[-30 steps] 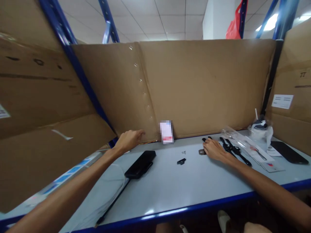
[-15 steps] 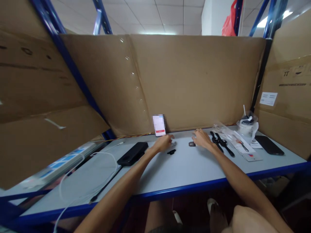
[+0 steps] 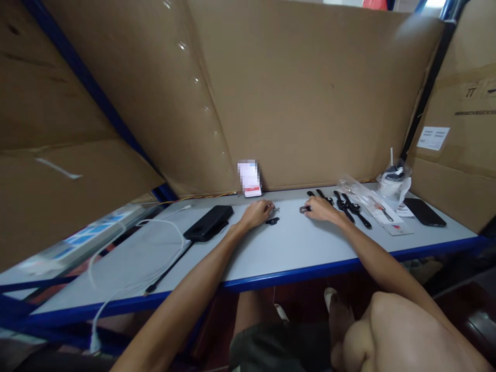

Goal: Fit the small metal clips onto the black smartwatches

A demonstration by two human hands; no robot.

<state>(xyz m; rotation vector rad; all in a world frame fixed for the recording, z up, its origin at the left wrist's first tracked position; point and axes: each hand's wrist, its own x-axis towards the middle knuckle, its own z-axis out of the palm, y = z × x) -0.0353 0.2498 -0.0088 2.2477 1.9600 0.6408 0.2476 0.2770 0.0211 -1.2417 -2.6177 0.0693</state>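
Observation:
My left hand [image 3: 256, 213] rests on the grey table [image 3: 294, 253] with its fingers curled. Its fingertips pinch a tiny silvery part [image 3: 275, 208]. A small black clip-like piece [image 3: 272, 221] lies just in front of that hand. My right hand [image 3: 321, 209] lies a little to the right, and its fingertips close on a small dark square part [image 3: 304, 209]. Black watch straps [image 3: 349, 207] lie directly right of this hand.
A black flat device [image 3: 209, 229] with a black cable lies left of my left hand, next to a white cable [image 3: 155, 248]. A small card [image 3: 249, 178] leans on the cardboard back wall [image 3: 310, 103]. Plastic bags [image 3: 364, 196], a bagged cup [image 3: 392, 181] and a dark phone [image 3: 426, 212] lie at the right.
My left hand came from the far left by the cardboard wall to the small parts at the table's middle. My right hand shifted left onto the dark square part. The view tilted down.

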